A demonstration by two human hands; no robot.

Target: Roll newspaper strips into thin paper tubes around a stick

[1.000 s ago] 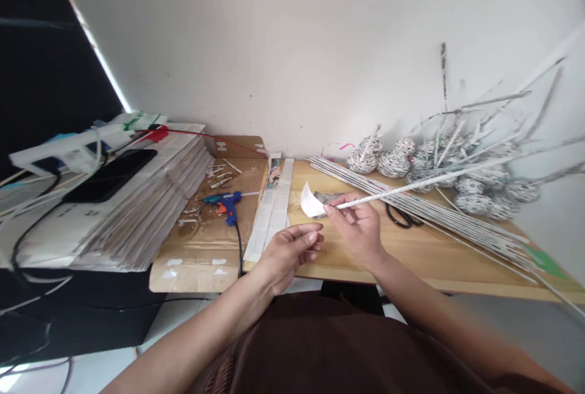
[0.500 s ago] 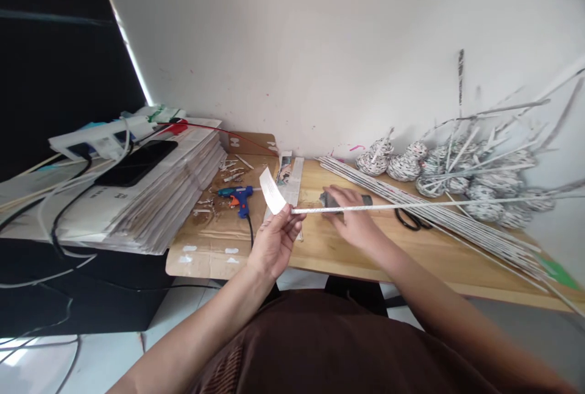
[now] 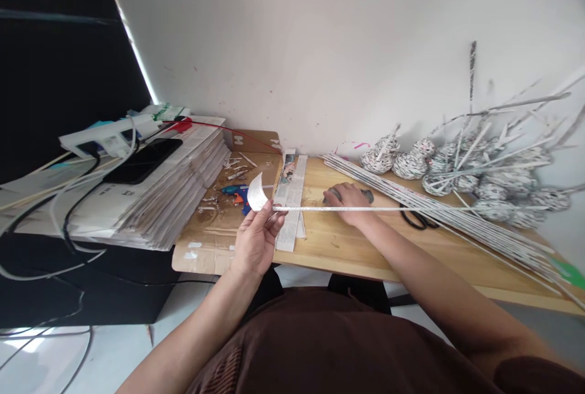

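Observation:
My left hand [image 3: 256, 239] pinches the near end of a long, thin rolled newspaper tube [image 3: 320, 209], which stretches level to the right over the table. From that end a loose white paper flap [image 3: 258, 192] curls up above my fingers. My right hand [image 3: 351, 204] rests on a crumpled grey cloth [image 3: 367, 196] on the tabletop, fingers curved over it; the tube passes across this hand. Flat newspaper strips [image 3: 297, 181] lie between the hands, partly beneath the tube. A blue glue gun [image 3: 234, 190] sits behind the flap, partly hidden by it.
Stacked newspapers [image 3: 192, 181] bear a phone [image 3: 144, 161] and a power strip [image 3: 109, 138] with cables at left. Paper scraps litter a cardboard sheet [image 3: 205, 239]. At right lie a bundle of paper tubes [image 3: 439, 217], black handles [image 3: 414, 220] and several woven paper figures [image 3: 409, 164].
My left hand has moved left with the tube, sliding it along and uncovering more of the newspaper strips. The flap now covers part of the glue gun. My right hand stays on the cloth.

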